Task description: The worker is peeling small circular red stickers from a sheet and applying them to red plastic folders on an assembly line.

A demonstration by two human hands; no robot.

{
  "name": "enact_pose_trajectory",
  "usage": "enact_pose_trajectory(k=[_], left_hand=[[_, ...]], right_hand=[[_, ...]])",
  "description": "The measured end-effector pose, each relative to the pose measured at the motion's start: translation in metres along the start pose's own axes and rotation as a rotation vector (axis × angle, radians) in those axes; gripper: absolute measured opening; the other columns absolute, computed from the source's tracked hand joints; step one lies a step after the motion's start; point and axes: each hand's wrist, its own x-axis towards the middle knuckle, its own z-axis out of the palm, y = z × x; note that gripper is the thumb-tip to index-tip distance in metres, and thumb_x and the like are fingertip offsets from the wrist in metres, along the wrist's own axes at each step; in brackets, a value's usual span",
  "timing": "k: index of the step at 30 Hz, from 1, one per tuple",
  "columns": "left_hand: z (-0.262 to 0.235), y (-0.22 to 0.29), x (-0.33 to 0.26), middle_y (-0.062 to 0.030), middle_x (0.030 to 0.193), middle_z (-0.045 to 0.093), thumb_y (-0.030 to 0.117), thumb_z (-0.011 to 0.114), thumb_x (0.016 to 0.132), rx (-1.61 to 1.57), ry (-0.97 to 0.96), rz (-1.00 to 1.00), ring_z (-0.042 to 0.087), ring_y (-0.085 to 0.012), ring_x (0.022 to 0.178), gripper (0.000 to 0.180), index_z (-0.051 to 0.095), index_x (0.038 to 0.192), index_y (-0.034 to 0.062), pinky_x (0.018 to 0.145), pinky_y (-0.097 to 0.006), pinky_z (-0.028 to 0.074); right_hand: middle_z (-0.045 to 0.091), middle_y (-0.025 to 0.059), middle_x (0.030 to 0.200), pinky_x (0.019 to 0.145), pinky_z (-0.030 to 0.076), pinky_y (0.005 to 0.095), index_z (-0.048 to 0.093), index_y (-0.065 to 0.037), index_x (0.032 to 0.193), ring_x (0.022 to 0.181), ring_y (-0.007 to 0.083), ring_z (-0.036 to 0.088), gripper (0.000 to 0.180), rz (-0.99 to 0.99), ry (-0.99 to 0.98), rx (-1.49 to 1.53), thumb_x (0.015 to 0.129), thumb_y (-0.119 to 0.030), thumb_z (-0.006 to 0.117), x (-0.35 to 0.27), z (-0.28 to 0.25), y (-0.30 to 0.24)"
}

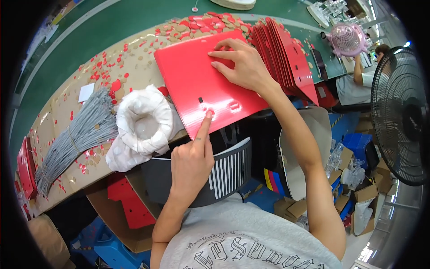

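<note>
A flat glossy red card sheet [188, 67] lies at a slant in front of me, its near part reaching past the table edge. It has a small dark slot and a few small cutouts near its lower corner. My left hand [191, 163] touches the sheet beside these cutouts with a stretched index fingertip, the other fingers curled. My right hand [244, 65] rests on the sheet's upper right part, fingers spread and holding nothing. Right of it stands a stack of folded red card pieces [282, 58].
Red and tan punched discs [197, 27] litter the brown-covered table. A white cloth-lined ring container [144, 121] and a bundle of grey ties [80, 130] sit left. Below is a dark slatted bin [230, 172]. A black fan [405, 116] and a co-worker [358, 85] are at right.
</note>
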Motion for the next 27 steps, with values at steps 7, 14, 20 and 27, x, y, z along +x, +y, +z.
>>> enact_pose_trajectory(k=[7,14,20,27], left_hand=[[0.002,0.0,0.0,-0.0114,0.047,0.05,0.004,0.063,0.089,-0.005,0.005,-0.009,0.054,-0.0277,0.039,0.058,0.052,0.146,0.0091,0.044,-0.042,0.045],[0.005,-0.002,0.001,-0.0098,0.046,0.048,0.002,0.064,0.087,-0.016,0.015,0.0,0.053,-0.0259,0.037,0.06,0.053,0.146,0.0092,0.042,-0.041,0.045],[0.005,-0.003,0.0,-0.0091,0.045,0.047,0.002,0.065,0.086,-0.022,0.03,0.013,0.051,-0.0251,0.036,0.058,0.055,0.143,0.0074,0.042,-0.04,0.045],[0.006,-0.001,-0.001,-0.01,0.047,0.05,0.002,0.064,0.086,-0.039,0.039,0.007,0.053,-0.0254,0.037,0.059,0.053,0.144,0.0062,0.043,-0.04,0.046]], right_hand=[[0.064,0.0073,0.113,0.086,0.056,0.0366,0.073,-0.01,0.118,0.1,0.0263,0.066,0.028,0.001,0.071,-0.169,0.093,-0.02,0.065,0.023,0.01,0.01],[0.065,0.0039,0.109,0.084,0.056,0.0343,0.076,-0.01,0.109,0.097,0.0219,0.067,0.023,-0.045,-0.02,-0.323,0.093,-0.022,0.064,0.033,0.01,0.006],[0.068,0.0081,0.111,0.084,0.058,0.0417,0.076,-0.004,0.101,0.099,0.0294,0.068,0.026,-0.023,-0.034,-0.212,0.086,-0.022,0.066,0.05,-0.001,0.015],[0.06,0.0167,0.135,0.112,0.042,0.0435,0.062,-0.006,0.132,0.133,0.0357,0.051,0.051,0.089,-0.223,-0.13,0.082,-0.018,0.063,0.052,-0.003,0.009]])
